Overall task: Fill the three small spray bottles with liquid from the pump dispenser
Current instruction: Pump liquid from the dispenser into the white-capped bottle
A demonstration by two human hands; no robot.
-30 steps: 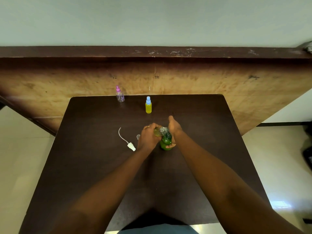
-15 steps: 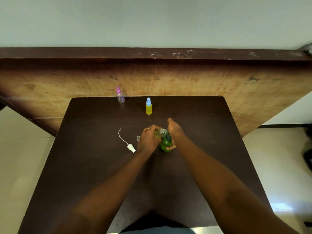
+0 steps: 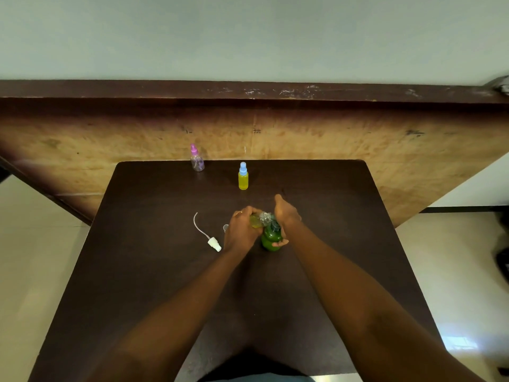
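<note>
A green pump dispenser (image 3: 271, 238) stands mid-table. My right hand (image 3: 285, 216) rests on its dark pump head, thumb against the green body. My left hand (image 3: 240, 230) holds a small clear spray bottle (image 3: 259, 219) tilted on its side, its open neck at the pump spout, yellowish liquid inside. That bottle's white spray head with its dip tube (image 3: 209, 238) lies on the table to the left, a small clear cap (image 3: 225, 228) beside my left hand. A yellow-filled bottle with a blue top (image 3: 243, 177) and a clear bottle with a pink top (image 3: 197, 159) stand upright farther back.
The dark brown table (image 3: 154, 271) butts against a worn wooden panel (image 3: 330, 139) at its far edge. Pale tiled floor lies on both sides.
Both hands stay on the dispenser and the tilted bottle, almost unmoved. The whole view has slid slightly down in the frame.
</note>
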